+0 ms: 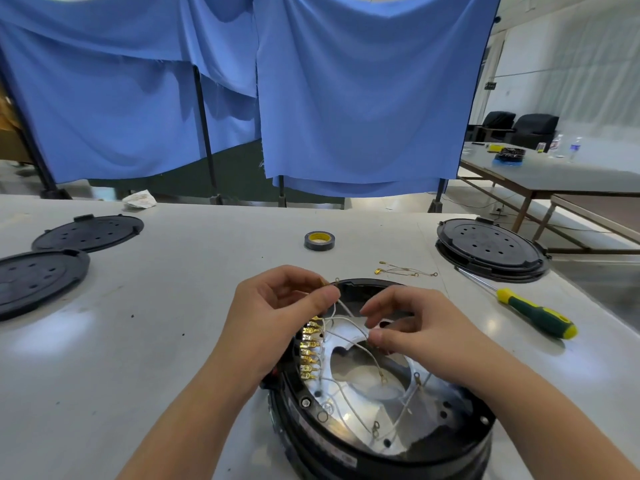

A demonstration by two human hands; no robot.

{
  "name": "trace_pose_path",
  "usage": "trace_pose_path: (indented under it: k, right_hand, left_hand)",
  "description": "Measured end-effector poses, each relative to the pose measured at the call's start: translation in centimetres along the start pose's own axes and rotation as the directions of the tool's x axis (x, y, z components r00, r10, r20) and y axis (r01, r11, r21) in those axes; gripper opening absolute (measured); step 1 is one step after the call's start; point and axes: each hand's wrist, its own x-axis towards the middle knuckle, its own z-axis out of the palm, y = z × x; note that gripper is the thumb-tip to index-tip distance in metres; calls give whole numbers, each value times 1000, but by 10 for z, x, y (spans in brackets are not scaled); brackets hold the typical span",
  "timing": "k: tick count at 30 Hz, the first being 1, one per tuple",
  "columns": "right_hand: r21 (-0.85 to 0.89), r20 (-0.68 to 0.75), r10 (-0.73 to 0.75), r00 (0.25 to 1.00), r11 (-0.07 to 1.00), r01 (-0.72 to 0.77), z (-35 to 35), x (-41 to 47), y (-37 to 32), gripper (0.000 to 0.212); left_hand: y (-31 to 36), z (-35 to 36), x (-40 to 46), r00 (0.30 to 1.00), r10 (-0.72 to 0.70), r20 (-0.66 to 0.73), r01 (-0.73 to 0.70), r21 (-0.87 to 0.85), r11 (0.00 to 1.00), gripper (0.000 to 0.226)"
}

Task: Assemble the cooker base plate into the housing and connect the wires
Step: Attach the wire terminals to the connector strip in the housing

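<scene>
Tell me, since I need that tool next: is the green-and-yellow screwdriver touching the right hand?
Apart. The head view shows bare table between the green-and-yellow screwdriver and the right hand.

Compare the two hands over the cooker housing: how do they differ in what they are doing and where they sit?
The left hand pinches a wire end with a gold terminal, raised near the housing's far rim; the right hand pinches white wires lower, over the silver base plate. The left hand lies beside the row of gold terminals; the right hand is farther from them. Both curl their fingers round thin wires.
</scene>
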Motion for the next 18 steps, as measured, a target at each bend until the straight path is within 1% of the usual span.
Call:
trace_pose_path:
  k: [2, 4, 6, 8, 12, 14, 16, 18]
  right_hand:
    - [-28, 94, -8, 996, 1000, 11, 2, -1, -1, 25]
    - [-19, 218, -3, 976, 1000, 7, 3, -4, -3, 22]
    - [-4, 301, -3, 954, 1000, 5, 4, -6, -5, 16]
    - [7, 302, -16, 953, 1000, 15, 4, -6, -6, 13]
    - [-54, 217, -43, 975, 997, 56, 2, -3, -5, 15]
    - [-80, 205, -31, 978, 996, 49, 2, -4, -4, 16]
    - [-107, 204, -5, 979, 994, 28, 2, -4, -4, 17]
    - [-153, 194, 14, 981, 988, 17, 2, -3, -4, 16]
  left_hand:
    - [0, 1, 0, 1000, 5, -3, -5, 10, 1000, 30]
    - [-1, 3, -1, 1000, 11, -6, -11, 17, 1000, 27]
    - [-2, 3, 0, 1000, 9, -13, -9, 27, 1000, 25]
    - [-3, 2, 0, 1000, 6, -27, -5, 32, 999, 24]
    - [-4, 1, 2, 999, -8, -51, 10, 41, 999, 25]
    - [-3, -1, 2, 1000, -22, -16, 23, 32, 999, 23]
    - [-4, -4, 2, 999, -38, 27, 37, 39, 999, 17]
    - [-7, -6, 4, 999, -40, 7, 40, 68, 997, 13]
